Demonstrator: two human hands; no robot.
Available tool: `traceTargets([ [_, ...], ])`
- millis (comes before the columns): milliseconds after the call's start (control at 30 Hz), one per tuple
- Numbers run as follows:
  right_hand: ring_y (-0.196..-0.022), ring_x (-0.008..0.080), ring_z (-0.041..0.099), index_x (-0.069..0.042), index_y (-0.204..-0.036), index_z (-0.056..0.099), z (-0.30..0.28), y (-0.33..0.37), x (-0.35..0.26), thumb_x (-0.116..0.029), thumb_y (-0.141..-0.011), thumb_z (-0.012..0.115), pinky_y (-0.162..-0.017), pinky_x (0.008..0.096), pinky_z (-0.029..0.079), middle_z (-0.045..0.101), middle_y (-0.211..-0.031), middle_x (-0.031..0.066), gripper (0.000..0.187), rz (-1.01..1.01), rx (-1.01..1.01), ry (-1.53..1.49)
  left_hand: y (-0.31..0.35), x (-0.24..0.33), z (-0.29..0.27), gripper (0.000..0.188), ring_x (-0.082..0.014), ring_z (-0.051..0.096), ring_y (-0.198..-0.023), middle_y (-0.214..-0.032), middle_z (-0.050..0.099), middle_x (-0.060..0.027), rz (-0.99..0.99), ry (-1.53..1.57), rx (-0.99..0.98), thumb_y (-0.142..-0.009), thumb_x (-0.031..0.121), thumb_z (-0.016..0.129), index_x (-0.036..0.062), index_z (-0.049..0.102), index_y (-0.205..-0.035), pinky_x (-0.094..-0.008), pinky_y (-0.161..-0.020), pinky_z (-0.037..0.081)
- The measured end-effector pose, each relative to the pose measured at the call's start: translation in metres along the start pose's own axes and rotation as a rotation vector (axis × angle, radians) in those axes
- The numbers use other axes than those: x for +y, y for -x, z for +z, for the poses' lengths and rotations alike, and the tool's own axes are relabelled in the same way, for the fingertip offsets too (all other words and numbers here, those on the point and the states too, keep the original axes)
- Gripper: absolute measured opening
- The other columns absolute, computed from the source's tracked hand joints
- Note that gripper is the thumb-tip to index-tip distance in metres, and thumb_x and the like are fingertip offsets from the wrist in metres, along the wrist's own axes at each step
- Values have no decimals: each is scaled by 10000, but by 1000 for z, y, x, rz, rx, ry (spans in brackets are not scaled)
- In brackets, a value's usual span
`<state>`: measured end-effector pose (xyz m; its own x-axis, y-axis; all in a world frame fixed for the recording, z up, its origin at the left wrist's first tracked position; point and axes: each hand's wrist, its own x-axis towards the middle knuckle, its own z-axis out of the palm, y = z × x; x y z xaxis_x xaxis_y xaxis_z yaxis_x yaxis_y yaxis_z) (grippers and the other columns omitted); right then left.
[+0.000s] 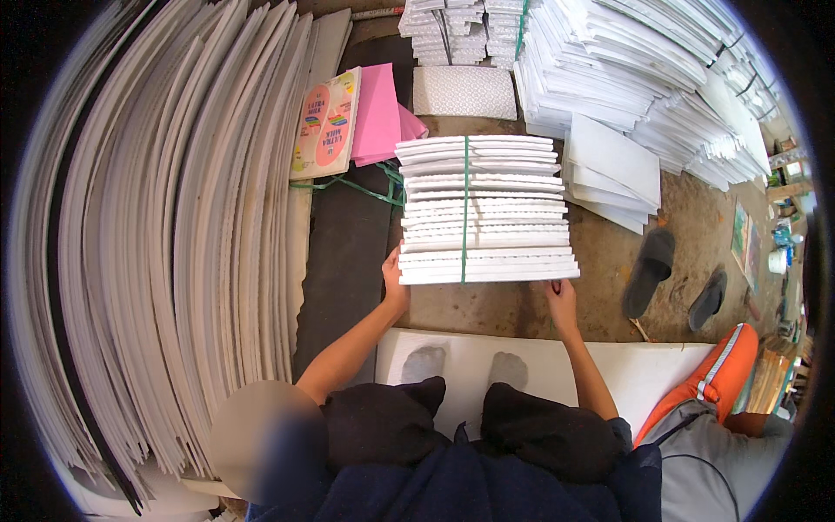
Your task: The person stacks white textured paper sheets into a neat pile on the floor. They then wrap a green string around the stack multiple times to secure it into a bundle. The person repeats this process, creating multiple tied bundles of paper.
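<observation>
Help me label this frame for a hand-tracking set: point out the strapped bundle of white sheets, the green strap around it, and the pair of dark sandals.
strapped bundle of white sheets (513, 213), head view, right half of the stack's side.
green strap (465, 200), head view, mid-length of the vertical band.
dark sandals (649, 270), head view, the left sandal's upper.

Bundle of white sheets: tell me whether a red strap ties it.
No, the strap around the bundle of white sheets is green.
</observation>
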<state>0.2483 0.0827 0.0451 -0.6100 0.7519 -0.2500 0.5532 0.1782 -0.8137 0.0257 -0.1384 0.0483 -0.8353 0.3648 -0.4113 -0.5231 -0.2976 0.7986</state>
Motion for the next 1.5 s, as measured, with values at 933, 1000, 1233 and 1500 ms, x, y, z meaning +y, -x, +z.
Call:
traceTargets([
  [933, -1112, 298, 419, -51, -1094, 499, -1, -213, -137, -357, -860, 478, -937, 372, 308, 469, -1180, 147, 385, -721, 16, 403, -4, 27, -44, 888, -433, 369, -1149, -1338, 171, -263, -1064, 350, -135, -772, 640, 408, 161, -45, -1368, -538, -907, 382],
  [1000, -1071, 289, 461, -71, -1085, 518, 10, -220, -157, -346, -867, 468, -921, 373, 323, 517, -1131, 128, 355, -723, -83, 468, -7, 29, -36, 813, -445, 372, -1142, -1319, 192, -297, -999, 264, -305, -803, 649, 306, 85, 118, -1357, -463, -928, 397],
  [1233, -928, 338, 550, -90, -1081, 563, 43, -218, -199, -545, -814, 426, -802, 409, 414, 603, -988, 142, 545, -391, -437, 715, -12, 16, -9, 651, -348, 449, -1104, -1251, 404, -187, -996, 434, -309, -864, 535, 318, 29, 346, -1273, -434, -935, 400],
  [1500, -906, 309, 550, -83, -1026, 577, 34, -192, -178, -482, -777, 519, -769, 391, 432, 596, -970, 128, 475, -851, -304, 713, 8, -39, -27, 499, -245, 526, -1013, -1144, 532, -98, -784, 408, -40, -878, 429, 357, 53, 456, -1191, -367, -874, 437],
])
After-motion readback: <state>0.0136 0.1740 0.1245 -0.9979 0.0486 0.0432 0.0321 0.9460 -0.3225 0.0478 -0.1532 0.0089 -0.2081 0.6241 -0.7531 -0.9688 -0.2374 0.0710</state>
